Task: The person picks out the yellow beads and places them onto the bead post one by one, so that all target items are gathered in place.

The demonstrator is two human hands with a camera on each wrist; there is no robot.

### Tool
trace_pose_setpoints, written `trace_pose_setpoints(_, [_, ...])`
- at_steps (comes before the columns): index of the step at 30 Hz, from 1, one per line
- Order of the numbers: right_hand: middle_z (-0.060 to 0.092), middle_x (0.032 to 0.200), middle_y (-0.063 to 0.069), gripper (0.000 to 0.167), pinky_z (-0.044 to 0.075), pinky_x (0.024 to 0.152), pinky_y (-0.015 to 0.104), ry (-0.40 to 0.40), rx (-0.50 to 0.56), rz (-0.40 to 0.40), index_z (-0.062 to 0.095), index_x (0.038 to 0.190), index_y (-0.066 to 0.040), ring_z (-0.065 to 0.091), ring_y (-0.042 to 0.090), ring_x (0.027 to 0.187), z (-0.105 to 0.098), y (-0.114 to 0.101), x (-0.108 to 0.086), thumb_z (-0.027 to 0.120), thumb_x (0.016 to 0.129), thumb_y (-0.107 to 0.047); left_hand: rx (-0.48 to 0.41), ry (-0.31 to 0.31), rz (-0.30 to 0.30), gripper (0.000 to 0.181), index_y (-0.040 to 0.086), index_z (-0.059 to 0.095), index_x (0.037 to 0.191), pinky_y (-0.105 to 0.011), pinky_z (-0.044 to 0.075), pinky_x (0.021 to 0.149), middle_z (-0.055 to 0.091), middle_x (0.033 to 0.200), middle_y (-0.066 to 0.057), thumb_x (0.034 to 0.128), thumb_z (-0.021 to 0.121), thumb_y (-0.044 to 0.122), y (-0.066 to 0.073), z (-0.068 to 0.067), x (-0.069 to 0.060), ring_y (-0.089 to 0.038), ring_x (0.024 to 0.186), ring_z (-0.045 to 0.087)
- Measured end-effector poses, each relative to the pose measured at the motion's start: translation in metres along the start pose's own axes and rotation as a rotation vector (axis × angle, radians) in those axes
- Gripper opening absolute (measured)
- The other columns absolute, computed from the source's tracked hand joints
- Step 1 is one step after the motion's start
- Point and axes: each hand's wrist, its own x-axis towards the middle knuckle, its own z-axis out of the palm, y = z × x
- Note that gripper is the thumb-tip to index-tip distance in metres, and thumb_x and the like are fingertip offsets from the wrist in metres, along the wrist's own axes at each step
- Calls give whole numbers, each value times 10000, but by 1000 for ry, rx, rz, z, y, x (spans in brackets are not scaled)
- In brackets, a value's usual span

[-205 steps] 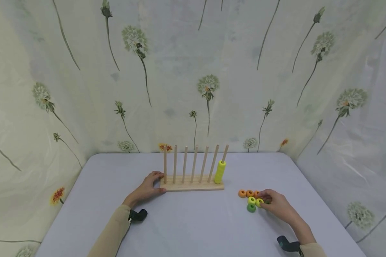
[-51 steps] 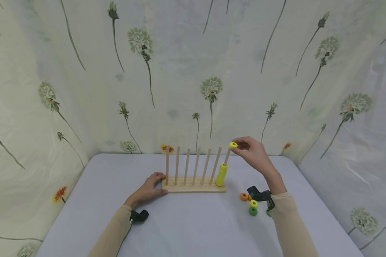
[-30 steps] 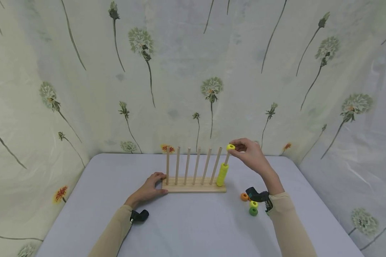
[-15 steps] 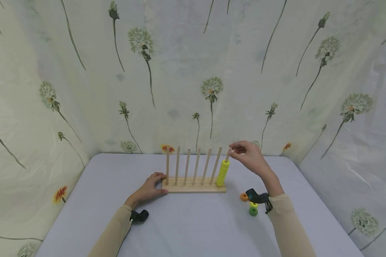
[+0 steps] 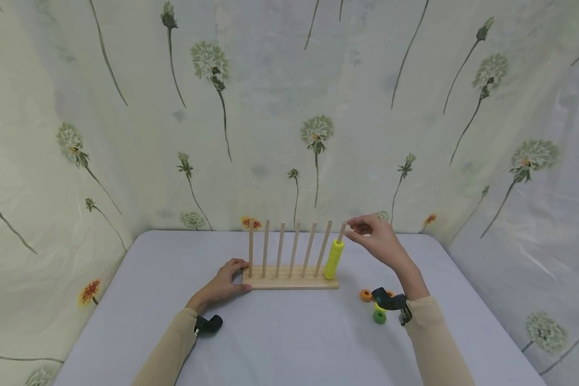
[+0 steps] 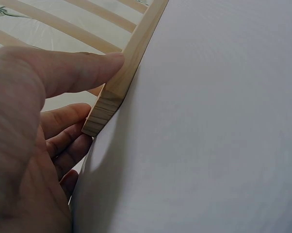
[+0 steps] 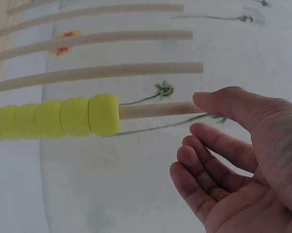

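A wooden peg rack (image 5: pixel 289 283) stands on the table with a row of upright pegs. Yellow beads (image 5: pixel 334 261) are stacked on its rightmost peg; the other pegs are bare. My left hand (image 5: pixel 222 283) grips the rack's left end, thumb at the front edge and fingers behind, as the left wrist view shows. Beside the top of the rightmost peg is my right hand (image 5: pixel 380 242), with nothing held between its loosely bent fingers. In the right wrist view, the thumb is at the tip of the peg (image 7: pixel 158 110), above the top yellow bead (image 7: pixel 104 115).
Loose beads lie right of the rack: an orange bead (image 5: pixel 365 295), a green bead (image 5: pixel 379 317) and others partly hidden by the right wrist camera (image 5: pixel 388 300). A flowered cloth (image 5: pixel 270 118) hangs behind the white table (image 5: pixel 280 343).
My right hand carried a yellow bead from the loose group to the rightmost peg and let it go; it slid onto the stack. The hand then shifted slightly right. My left hand stayed put.
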Motion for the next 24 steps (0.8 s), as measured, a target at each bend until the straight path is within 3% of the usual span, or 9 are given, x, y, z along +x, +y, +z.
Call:
trace_pose_setpoints(8, [638, 1076, 67, 409, 525, 816, 388, -7, -14, 15, 633, 1175, -115, 620, 218, 959, 2, 11, -7, 678, 887, -403, -9, -3, -26, 665, 85, 490, 1394, -577, 250, 1130, 416, 1438, -122, 830, 750, 324, 0, 0, -1, -358, 1395, 317])
trace_pose_setpoints(24, [649, 1084, 70, 360, 537, 807, 366, -8, -57, 89, 631, 1161, -111, 621, 212, 960, 5, 41, -38, 694, 888, -338, 0, -5, -26, 668, 85, 489, 1394, -570, 260, 1126, 413, 1440, -126, 828, 752, 323, 0, 0, -2, -359, 1385, 329])
